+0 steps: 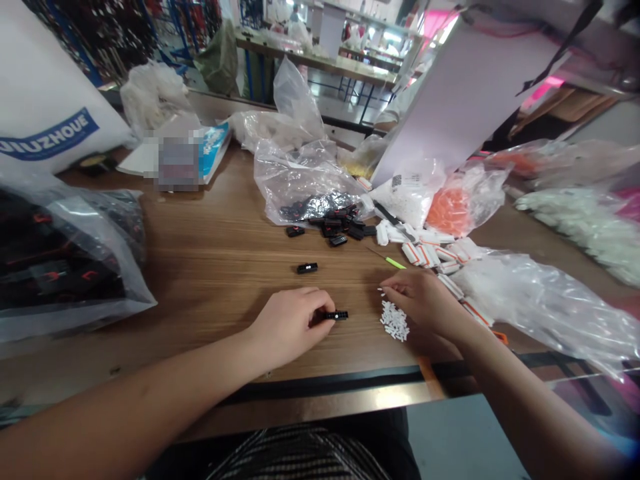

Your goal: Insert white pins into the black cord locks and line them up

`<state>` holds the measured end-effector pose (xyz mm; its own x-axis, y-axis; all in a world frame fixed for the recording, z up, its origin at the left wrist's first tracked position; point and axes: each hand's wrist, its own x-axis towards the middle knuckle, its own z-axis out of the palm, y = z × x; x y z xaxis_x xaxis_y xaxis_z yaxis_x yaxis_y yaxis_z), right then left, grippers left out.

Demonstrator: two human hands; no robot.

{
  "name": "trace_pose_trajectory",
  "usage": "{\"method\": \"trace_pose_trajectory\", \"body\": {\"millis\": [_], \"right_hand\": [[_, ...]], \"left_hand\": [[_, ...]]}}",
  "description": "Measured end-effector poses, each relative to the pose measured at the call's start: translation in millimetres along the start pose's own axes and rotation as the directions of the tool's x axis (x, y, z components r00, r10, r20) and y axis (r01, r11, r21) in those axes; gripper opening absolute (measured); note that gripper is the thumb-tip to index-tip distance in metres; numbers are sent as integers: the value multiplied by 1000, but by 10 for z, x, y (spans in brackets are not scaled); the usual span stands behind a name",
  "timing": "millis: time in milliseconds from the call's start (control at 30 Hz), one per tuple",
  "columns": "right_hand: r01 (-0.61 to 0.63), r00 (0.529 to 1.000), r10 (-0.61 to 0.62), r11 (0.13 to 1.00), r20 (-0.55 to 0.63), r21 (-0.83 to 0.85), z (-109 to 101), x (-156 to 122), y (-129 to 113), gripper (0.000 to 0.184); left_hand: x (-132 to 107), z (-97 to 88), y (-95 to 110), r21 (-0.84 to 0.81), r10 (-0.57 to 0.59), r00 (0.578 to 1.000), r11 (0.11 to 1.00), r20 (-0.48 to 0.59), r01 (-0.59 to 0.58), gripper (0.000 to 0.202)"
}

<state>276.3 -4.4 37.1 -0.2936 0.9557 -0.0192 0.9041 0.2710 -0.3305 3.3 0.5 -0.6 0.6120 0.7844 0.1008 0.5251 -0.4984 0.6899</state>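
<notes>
Fingers (311,312) of the left hand (290,321) are clamped on a small black plug (337,315), held low over the table (210,260) with its free end sticking out toward three o'clock. The right hand's (426,301) fingertips are drawn together at its nine o'clock side. I cannot tell whether they grip anything, as whatever is there is too small. Just below them, at six o'clock, lies a little heap of white pins (394,322), near the plug but not touching it.

At twelve o'clock from the left hand a spare plug (307,268) lies alone. Farther on, at one o'clock, black plugs (340,225) spill from the mouth of a clear bag (300,177). At twelve o'clock from the right hand lie a green stick (395,263) and a row of white clips (430,255). An orange-filled bag (450,210) sits beyond them. At nine o'clock, at the table's left edge, a big bag (65,267) holds dark parts.
</notes>
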Motion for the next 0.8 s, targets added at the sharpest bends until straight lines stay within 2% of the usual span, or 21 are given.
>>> {"method": "trace_pose_trajectory", "body": {"millis": [133, 333, 700, 800], "right_hand": [[-104, 994, 102, 992, -31, -75, 21, -47, -50, 36], [-33, 998, 22, 983, -60, -182, 44, -25, -143, 35], [-26, 1000, 24, 993, -14, -116, 67, -12, -40, 34], [-79, 997, 77, 993, -29, -84, 77, 10, -58, 27]], "left_hand": [[-4, 5, -10, 0, 6, 1000, 1000, -8, -6, 6], [-10, 8, -17, 3, 2, 1000, 1000, -8, -2, 7], [-4, 17, -20, -3, 25, 999, 1000, -29, -25, 6], [-4, 21, -23, -5, 30, 999, 1000, -32, -30, 6]]}}
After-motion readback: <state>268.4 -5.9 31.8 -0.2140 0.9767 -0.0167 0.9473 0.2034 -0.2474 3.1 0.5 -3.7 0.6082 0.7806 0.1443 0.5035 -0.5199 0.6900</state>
